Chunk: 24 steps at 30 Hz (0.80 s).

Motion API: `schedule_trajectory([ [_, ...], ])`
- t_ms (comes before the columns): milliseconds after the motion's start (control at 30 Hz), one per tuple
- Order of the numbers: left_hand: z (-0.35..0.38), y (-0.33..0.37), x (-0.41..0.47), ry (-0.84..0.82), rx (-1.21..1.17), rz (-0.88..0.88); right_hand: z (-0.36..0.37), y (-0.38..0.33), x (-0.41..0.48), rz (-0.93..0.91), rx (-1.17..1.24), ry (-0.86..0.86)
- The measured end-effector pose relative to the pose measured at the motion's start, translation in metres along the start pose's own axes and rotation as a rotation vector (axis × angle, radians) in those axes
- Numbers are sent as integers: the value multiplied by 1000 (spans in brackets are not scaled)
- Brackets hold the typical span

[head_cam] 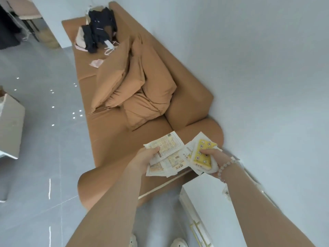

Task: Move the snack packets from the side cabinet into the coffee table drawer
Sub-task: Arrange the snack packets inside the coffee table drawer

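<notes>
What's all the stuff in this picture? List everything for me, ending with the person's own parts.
white printed snack packets: several, white and cream, fanned in the left hand
yellow star-patterned snack packet: one, yellow, atop more white packets in the right hand
tan fabric sofa: one, against the white wall
tan cushions: several, heaped on the sofa
dark clothes: one pile, black, at the sofa's far end
white side cabinet: one, gold handle, under the right arm
cardboard box: one, brown, on the grey floor at the left edge
bead bracelet: one, pale, right wrist
white shoes: two, bottom edge
left hand: grips white packets
right hand: grips the yellow packet
</notes>
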State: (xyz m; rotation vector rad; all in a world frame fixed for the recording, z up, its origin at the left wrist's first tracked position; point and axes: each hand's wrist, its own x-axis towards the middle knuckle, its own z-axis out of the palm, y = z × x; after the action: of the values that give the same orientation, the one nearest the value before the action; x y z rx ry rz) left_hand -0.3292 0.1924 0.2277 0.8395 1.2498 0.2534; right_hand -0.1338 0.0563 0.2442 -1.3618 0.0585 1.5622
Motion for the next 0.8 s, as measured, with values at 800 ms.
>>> schedule_trajectory([
  [800,-430,-93,-112,491,-407,37,418,197,52,165,-734,-325],
])
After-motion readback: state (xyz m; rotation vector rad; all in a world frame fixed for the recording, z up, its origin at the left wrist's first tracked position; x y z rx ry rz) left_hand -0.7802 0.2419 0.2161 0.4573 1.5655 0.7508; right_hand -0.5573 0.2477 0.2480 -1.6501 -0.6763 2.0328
